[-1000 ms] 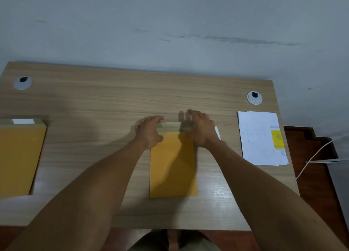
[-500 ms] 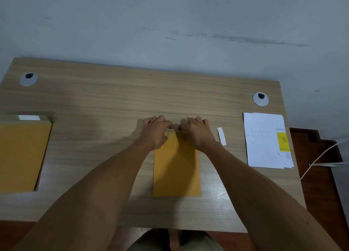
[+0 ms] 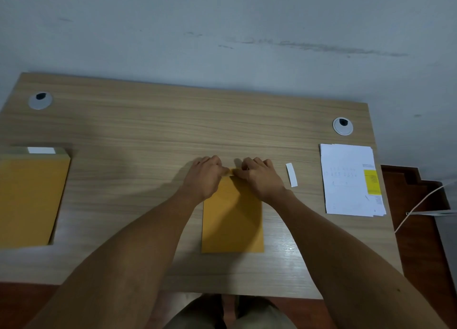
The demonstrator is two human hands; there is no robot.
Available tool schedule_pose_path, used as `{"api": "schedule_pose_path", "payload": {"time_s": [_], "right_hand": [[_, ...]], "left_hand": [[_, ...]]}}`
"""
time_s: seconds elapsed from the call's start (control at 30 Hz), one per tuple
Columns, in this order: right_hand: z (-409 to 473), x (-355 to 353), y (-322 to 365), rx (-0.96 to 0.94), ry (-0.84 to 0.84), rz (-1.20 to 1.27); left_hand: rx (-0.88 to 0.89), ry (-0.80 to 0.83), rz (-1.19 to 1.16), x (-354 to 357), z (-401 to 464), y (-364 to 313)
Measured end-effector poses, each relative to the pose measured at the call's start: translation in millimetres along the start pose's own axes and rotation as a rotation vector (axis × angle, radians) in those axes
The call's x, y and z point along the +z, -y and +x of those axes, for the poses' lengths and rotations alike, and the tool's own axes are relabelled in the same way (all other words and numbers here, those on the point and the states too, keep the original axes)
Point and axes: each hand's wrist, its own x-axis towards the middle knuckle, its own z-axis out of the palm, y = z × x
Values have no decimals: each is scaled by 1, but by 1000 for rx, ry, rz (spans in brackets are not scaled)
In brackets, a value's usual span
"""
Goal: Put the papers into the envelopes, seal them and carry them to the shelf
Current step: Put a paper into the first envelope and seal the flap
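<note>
flap: a second ago it stood open at the far end of the envelope [image 3: 232, 220]; now folded down
left hand [image 3: 204, 177]: moved inward, fingers curled, pressing the fold
right hand [image 3: 259, 179]: likewise, nearly touching the left

A wooden desk [image 3: 153, 140] stood against a grey wall [image 3: 222, 19], with one round grommet [image 3: 40, 100] near its far left corner and another [image 3: 342, 126] near its far right corner. Off the desk's right edge, a white cable [image 3: 418, 205] ran over the reddish-brown floor [image 3: 418, 242].
</note>
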Motion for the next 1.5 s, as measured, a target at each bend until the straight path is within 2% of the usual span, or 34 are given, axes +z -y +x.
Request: {"api": "schedule_pose_path", "payload": {"time_s": [0.37,0.5,0.87,1.23,1.37,1.43,1.5], "right_hand": [[-15,4,-1,-31,67,-44],[-19,6,2,-7,65,-11],[-31,12,4,121,45,167],[-32,11,26,254,16,171],[-41,14,23,245,92,271],[-51,16,25,299,94,442],[-60,18,30,411,-9,559]], "left_hand": [[126,77,153,4,-21,6],[178,104,142,7,-30,16],[56,184,43,-1,-35,7],[-58,233,230,-5,-34,-20],[-57,302,45,-8,-31,-14],[-133,204,-204,-7,-37,-9],[-246,30,-426,-3,-46,-10]]}}
